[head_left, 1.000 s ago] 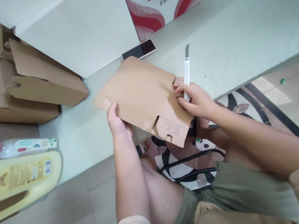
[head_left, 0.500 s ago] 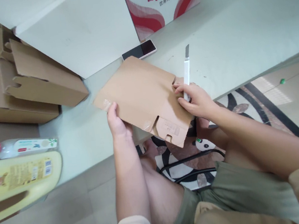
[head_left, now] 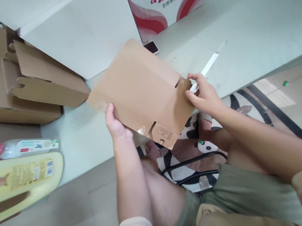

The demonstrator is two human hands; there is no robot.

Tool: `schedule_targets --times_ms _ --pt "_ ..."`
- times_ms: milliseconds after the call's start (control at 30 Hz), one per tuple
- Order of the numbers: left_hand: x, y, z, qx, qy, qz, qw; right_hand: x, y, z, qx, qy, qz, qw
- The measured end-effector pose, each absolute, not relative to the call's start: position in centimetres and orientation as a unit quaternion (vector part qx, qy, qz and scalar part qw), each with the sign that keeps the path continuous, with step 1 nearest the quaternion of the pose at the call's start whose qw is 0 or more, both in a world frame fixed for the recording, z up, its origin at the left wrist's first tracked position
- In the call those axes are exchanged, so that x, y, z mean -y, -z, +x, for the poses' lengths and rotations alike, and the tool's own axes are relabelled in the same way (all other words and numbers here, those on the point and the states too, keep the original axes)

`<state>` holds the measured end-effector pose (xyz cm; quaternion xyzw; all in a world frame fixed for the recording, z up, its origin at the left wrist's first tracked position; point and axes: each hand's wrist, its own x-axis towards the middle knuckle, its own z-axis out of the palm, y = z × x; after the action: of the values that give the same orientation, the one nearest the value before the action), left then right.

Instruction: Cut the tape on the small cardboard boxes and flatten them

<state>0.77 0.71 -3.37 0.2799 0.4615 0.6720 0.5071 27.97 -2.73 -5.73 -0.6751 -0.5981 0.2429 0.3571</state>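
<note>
A brown cardboard piece, partly flattened with slots and a printed flap, is held tilted over the table's front edge. My left hand grips its left lower edge, thumb on top and the other fingers hidden beneath. My right hand is closed around a white utility knife at the cardboard's right end. The knife's blade is out, blurred, and points up and to the right, away from the cardboard. Behind the cardboard a phone lies partly covered.
Cardboard boxes stand at the left, beside a large white box. A red-and-white carton is at the back. A clear bottle and a yellow jug lie at the left. The pale table extends right.
The cardboard has turned and risen slightly, covering more of the phone. My right hand has shifted a little right, and the knife has swung from nearly upright to slanting right.
</note>
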Motion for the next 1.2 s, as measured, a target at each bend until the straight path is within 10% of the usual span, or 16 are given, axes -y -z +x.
schedule_targets --times_ms 1200 --pt "-0.57 3.21 0.68 -0.478 -0.66 0.267 0.515 2.48 6.12 27.74 0.574 -0.264 -0.686 0.361"
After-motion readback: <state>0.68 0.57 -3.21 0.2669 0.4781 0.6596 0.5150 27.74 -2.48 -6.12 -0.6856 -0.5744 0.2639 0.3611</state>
